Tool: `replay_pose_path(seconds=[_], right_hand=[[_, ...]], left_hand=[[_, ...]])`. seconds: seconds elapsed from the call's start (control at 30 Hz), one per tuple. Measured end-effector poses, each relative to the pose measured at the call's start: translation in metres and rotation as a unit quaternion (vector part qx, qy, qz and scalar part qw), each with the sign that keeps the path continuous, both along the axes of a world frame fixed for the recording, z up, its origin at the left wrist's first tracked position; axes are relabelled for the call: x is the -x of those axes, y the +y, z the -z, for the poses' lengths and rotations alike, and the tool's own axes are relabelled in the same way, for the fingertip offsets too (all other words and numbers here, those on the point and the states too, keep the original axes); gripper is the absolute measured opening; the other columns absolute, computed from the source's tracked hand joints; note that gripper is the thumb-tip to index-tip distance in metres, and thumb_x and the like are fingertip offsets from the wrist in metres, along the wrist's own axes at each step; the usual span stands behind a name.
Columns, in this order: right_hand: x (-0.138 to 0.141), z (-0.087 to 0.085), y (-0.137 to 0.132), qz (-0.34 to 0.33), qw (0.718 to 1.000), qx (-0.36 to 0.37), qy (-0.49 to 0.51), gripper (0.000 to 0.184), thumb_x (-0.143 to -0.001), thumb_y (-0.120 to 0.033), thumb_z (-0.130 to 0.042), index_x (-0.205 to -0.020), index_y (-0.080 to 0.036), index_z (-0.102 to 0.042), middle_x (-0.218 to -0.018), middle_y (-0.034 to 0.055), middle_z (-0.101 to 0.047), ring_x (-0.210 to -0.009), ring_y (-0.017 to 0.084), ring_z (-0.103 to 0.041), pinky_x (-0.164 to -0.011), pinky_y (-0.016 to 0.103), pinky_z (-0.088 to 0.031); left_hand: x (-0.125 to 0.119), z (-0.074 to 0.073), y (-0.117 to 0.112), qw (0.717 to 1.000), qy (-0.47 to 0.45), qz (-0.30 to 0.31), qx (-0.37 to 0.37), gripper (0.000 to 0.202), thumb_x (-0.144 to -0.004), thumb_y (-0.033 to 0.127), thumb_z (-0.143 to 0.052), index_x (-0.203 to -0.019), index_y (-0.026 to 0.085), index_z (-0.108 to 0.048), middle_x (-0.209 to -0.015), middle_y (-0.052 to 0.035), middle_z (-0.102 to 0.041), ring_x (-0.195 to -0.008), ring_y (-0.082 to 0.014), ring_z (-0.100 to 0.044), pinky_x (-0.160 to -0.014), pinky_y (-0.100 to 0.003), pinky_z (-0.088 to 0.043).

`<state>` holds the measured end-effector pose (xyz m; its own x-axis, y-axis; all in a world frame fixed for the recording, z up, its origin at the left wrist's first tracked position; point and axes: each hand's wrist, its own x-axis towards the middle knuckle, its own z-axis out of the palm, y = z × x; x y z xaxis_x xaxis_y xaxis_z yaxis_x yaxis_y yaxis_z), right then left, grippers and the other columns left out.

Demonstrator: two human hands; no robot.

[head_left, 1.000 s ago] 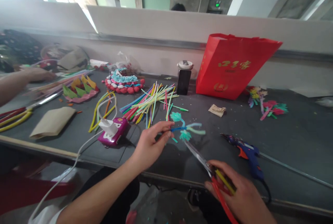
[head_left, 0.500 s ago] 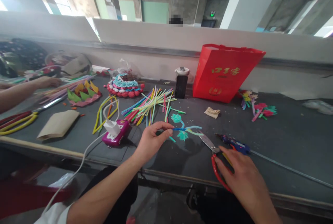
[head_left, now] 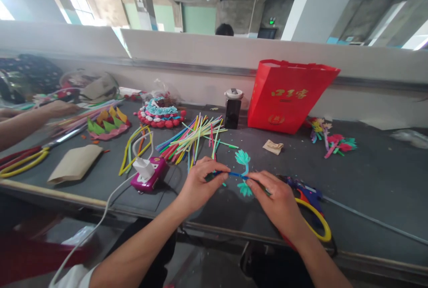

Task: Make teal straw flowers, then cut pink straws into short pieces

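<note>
My left hand pinches one end of a blue pipe-cleaner stem between thumb and fingers. Two teal tufts stick out from the stem, one on the far side and one on the near side. At the stem's other end, just right of the tufts, the thumb and fingertips of my right hand are closed on it. Scissors with a yellow handle loop lie on the table, partly hidden under my right hand and wrist. Behind that hand rests a blue glue gun.
Loose coloured pipe cleaners lie beyond my left hand. A purple power socket with a white plug sits to the left. Further back stand a dark cup and a red bag. At far left a co-worker's hand reaches in.
My right hand has let go of the scissors and moved left onto the stem. The scissors now lie under that wrist. The tufts have shifted slightly right.
</note>
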<state>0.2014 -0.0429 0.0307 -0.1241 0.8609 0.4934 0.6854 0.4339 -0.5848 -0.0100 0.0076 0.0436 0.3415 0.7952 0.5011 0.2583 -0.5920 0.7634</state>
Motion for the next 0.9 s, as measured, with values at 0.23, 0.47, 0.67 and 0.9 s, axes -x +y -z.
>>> replay_pose_path(seconds=[0.23, 0.47, 0.67, 0.9], right_hand=[[0.001, 0.003, -0.012, 0.033, 0.998, -0.041, -0.042, 0.017, -0.098, -0.024, -0.051, -0.101, -0.021, -0.068, -0.091, 0.0056, -0.069, -0.088, 0.02, -0.064, -0.084, 0.033, -0.047], [-0.002, 0.005, -0.019, 0.043, 0.999, 0.001, -0.019, 0.013, -0.095, -0.025, -0.056, -0.096, -0.022, -0.068, -0.085, 0.0026, -0.068, -0.078, 0.017, -0.064, -0.072, 0.029, -0.048], [-0.006, 0.004, -0.023, 0.043, 0.999, 0.019, 0.017, 0.012, -0.094, -0.025, -0.057, -0.092, -0.022, -0.068, -0.081, 0.0012, -0.066, -0.073, 0.016, -0.063, -0.067, 0.026, -0.048], [0.002, 0.005, -0.026, 0.049, 0.995, -0.048, -0.074, 0.015, -0.094, -0.02, -0.053, -0.095, -0.021, -0.067, -0.08, 0.003, -0.067, -0.074, 0.018, -0.064, -0.068, 0.027, -0.047]], left_hand=[[-0.005, 0.002, -0.003, 0.994, 0.108, 0.009, -0.01, 0.007, -0.084, 0.019, -0.065, -0.083, 0.021, -0.072, -0.078, -0.0025, -0.072, -0.081, -0.0197, -0.061, -0.08, -0.035, -0.042], [-0.01, 0.004, -0.004, 0.994, 0.106, 0.005, 0.007, 0.008, -0.084, 0.02, -0.065, -0.078, 0.021, -0.07, -0.076, -0.0019, -0.072, -0.079, -0.0188, -0.061, -0.078, -0.033, -0.042], [-0.011, 0.007, -0.004, 0.994, 0.092, 0.039, 0.054, 0.009, -0.085, 0.026, -0.066, -0.079, 0.021, -0.071, -0.078, -0.0024, -0.071, -0.08, -0.0188, -0.063, -0.078, -0.032, -0.044], [-0.022, 0.007, -0.02, 0.991, 0.125, 0.026, -0.045, 0.021, -0.085, 0.034, -0.068, -0.103, 0.023, -0.068, -0.1, -0.0056, -0.07, -0.101, -0.0232, -0.059, -0.092, -0.04, -0.038]])
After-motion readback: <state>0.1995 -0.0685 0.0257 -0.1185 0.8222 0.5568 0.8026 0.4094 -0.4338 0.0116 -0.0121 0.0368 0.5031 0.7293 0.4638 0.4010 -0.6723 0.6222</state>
